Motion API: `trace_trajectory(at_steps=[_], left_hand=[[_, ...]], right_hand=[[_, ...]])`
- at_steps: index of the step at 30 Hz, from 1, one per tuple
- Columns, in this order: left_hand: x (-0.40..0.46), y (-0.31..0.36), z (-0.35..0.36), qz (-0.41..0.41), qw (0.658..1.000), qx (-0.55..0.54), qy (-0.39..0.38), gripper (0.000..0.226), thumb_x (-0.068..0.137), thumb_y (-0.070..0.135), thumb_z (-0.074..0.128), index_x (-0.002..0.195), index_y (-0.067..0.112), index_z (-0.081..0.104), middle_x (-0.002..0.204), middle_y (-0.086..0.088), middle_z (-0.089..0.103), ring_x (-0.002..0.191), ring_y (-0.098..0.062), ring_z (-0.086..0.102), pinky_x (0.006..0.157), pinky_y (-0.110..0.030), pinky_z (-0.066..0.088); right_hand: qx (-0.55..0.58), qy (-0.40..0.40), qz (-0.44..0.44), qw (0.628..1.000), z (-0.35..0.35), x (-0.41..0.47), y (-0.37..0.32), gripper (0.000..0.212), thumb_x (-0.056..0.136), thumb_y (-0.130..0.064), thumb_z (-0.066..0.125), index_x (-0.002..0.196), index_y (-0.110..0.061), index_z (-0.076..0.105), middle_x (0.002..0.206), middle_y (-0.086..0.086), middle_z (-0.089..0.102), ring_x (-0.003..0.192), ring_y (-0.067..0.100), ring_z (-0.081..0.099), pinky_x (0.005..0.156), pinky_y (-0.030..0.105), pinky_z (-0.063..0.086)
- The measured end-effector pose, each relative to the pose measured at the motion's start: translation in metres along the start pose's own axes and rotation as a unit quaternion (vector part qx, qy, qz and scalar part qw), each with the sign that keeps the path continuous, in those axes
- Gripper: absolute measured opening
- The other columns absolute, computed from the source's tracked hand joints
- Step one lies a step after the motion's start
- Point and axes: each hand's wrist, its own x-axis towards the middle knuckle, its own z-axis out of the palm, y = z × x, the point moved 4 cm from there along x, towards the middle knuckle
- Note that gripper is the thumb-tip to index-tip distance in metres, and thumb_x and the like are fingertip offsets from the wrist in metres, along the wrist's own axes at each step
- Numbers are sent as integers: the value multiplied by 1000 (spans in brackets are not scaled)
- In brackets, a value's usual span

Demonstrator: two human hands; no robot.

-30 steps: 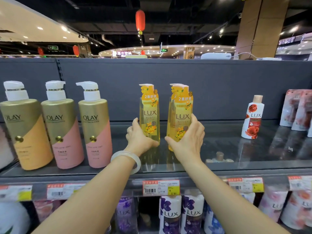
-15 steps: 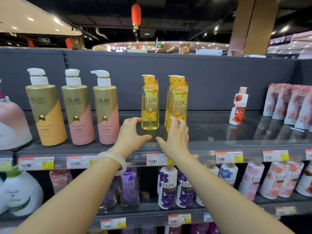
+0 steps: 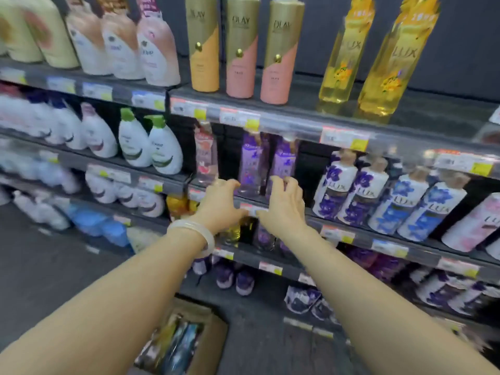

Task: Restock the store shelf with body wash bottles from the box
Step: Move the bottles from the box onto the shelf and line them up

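Now both hands hang in open air in front of the shelving, holding nothing. The left hand [image 3: 220,205], with a pale translucent bangle [image 3: 193,234] at its wrist, has its fingers loosely curled and apart, its grip empty. The right hand [image 3: 284,205] is just beside it, fingers likewise bent and spread, its grip empty too; a narrow gap separates the two thumbs. Both hover before the front lip of the dark grey middle shelf [image 3: 378,239], where price tags line the edge, level with the clear purple pump bottles [image 3: 251,163] standing behind that lip.

Two tall clear yellow body wash bottles [image 3: 378,55] stand side by side on the upper shelf [image 3: 297,117], set back from its front edge, with bare shelf to their right. Three gold-topped bottles [image 3: 243,50] stand to their left.

Below, an open brown cardboard box [image 3: 213,336] sits on the grey floor [image 3: 40,280], close to the shelving's base, with blurred bottles inside. Open floor lies to its left.
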Motion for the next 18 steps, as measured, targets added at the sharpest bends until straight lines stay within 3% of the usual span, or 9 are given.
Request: trace_trajectory(at_steps=[6,13,18], left_hand=[[-66,-104,9,-82,995,45,-26,60,77,31,71,130,16,46,130,-10,46,123,-30,42,103,-40,38],[-125,-228,-18,-141,984,85,-62,54,79,33,67,126,12,49,128,-12,49,121,-33,44,99,-43,42],[-150,-318,-36,-149,972,135,-119,55,82,34,63,130,14,45,132,-12,43,123,-33,40,97,-43,42]], right_hand=[[-43,-115,-39,992,92,-38,-53,66,82,-31,67,135,-12,31,138,15,28,127,36,30,101,42,35],[-53,-186,-68,979,188,-67,-143,67,85,-33,63,138,-11,29,138,15,28,127,37,31,101,43,35],[-50,-230,-40,971,261,-85,-196,61,86,-30,64,134,-12,32,137,15,31,126,36,33,98,41,37]])
